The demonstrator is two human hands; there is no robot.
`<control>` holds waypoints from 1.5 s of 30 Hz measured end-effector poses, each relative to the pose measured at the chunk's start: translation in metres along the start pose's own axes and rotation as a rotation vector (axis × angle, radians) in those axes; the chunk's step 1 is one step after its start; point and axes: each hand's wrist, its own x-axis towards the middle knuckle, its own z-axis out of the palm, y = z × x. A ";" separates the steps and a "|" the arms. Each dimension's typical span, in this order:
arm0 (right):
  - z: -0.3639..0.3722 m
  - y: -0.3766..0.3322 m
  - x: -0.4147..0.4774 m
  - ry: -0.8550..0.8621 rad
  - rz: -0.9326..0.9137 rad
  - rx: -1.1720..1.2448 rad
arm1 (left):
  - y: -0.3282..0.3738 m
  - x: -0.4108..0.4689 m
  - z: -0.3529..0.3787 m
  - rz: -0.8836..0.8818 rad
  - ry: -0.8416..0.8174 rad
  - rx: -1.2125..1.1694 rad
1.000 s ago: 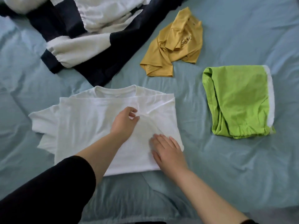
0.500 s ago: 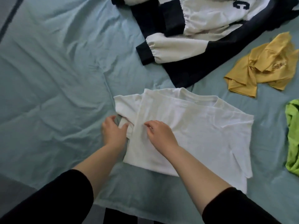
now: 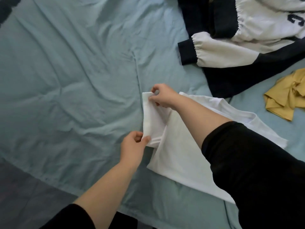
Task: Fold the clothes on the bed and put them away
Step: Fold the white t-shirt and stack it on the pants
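Both hands have shifted since half a second ago: the right hand (image 3: 163, 96) has left the shirt body and gone to the far corner of the sleeve (image 3: 152, 118), and the left hand (image 3: 132, 147) now has the near corner. Sleeve, bunched before, is now pulled out straight between them. View has also swung left, so the clothes sit further right in frame.

Right hand: thumb and fingertips pinch the sleeve's far hem corner, other fingers curled. Left hand: thumb and forefinger pinch the near hem corner, knuckles toward the camera. Sleeve runs as a flat band between the two pinches, along the left side of the white T-shirt (image 3: 178, 156).

T-shirt lies on the teal bed sheet (image 3: 74, 88), near the bed's front edge, partly folded, collar toward the upper right. Right forearm and its black sleeve (image 3: 255, 171) cross over the shirt and hide much of its right half.

Black-and-white sweatshirt (image 3: 222, 52) lies unfolded at upper right, one cuffed arm pointing left, its dark hem just beside the T-shirt's collar end. Crumpled yellow garment (image 3: 287, 100) sits at the right edge, apart from the T-shirt. Sheet is wrinkled. Dark grey floor (image 3: 21, 200) shows at lower left, past the bed edge.
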 end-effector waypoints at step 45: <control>-0.025 0.083 -0.071 0.555 0.278 0.872 | -0.003 -0.026 0.057 0.294 0.023 0.680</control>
